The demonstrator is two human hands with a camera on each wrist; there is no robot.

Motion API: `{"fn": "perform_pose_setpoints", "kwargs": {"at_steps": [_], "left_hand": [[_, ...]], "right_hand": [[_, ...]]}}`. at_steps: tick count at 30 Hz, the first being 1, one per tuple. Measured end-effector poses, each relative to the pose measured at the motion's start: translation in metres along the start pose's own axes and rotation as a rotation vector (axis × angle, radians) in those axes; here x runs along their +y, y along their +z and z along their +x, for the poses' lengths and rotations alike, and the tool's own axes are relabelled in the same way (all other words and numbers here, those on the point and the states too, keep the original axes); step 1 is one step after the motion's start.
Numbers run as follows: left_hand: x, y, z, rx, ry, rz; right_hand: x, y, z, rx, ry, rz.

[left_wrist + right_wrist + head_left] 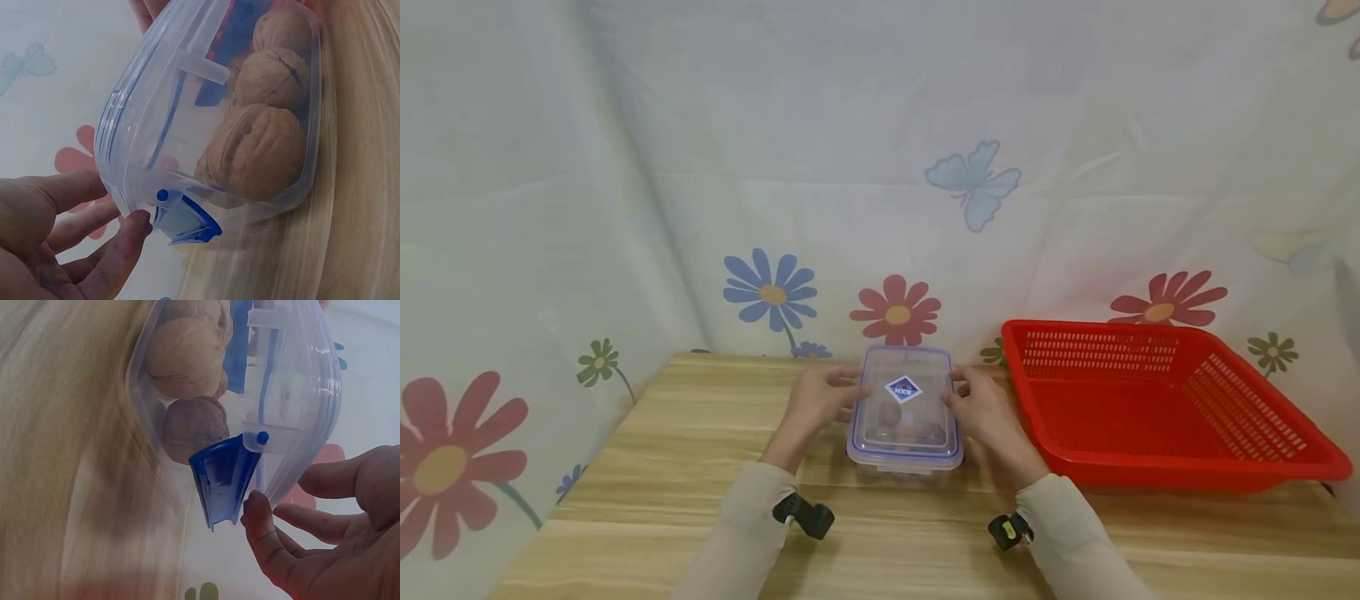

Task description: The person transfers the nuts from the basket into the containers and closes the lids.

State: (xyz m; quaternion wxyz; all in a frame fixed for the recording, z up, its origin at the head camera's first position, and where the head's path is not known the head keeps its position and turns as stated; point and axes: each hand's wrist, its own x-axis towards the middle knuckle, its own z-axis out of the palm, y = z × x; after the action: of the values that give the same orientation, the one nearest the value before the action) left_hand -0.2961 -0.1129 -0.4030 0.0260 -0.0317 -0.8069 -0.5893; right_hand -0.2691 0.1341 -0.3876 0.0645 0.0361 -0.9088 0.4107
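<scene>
A clear plastic food container (904, 472) with a blue-edged lid (917, 417) sits near the back of the table, a diamond-shaped label on top. Walnuts (253, 153) show through its wall. At the lid's left edge, my left hand (816, 402) pinches the rim, thumb on top and fingers at the side. My right hand (988, 410) grips the opposite edge in the same way. Below the left fingertips is a blue-edged latch (187, 220). In the right wrist view a blue latch (225, 478) sticks outward from the container, close to the fingertips.
A red plastic basket (1187, 472) with perforated walls stands to the right, close to my right forearm. The wood-grain table (655, 475) ends at the back against a flower-printed cloth (820, 200).
</scene>
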Motion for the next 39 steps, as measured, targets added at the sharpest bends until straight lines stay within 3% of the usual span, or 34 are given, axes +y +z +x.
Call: {"fn": "perform_pose_setpoints", "kwargs": {"at_steps": [7,15,24,39], "left_hand": [[-0.003,0.0,0.003,0.0,-0.002,-0.02],[-0.008,-0.003,0.004,-0.029,-0.033,-0.039],[-0.013,-0.006,0.006,-0.062,-0.061,-0.052],[-0.016,-0.008,0.006,-0.143,-0.13,-0.112]], "right_hand": [[0.003,0.0,-0.002,-0.005,0.008,0.109],[0.01,0.005,-0.003,-0.019,0.123,0.247],[0.011,0.004,-0.008,-0.05,0.232,0.264],[0.014,0.005,-0.009,-0.096,0.234,0.255]]}}
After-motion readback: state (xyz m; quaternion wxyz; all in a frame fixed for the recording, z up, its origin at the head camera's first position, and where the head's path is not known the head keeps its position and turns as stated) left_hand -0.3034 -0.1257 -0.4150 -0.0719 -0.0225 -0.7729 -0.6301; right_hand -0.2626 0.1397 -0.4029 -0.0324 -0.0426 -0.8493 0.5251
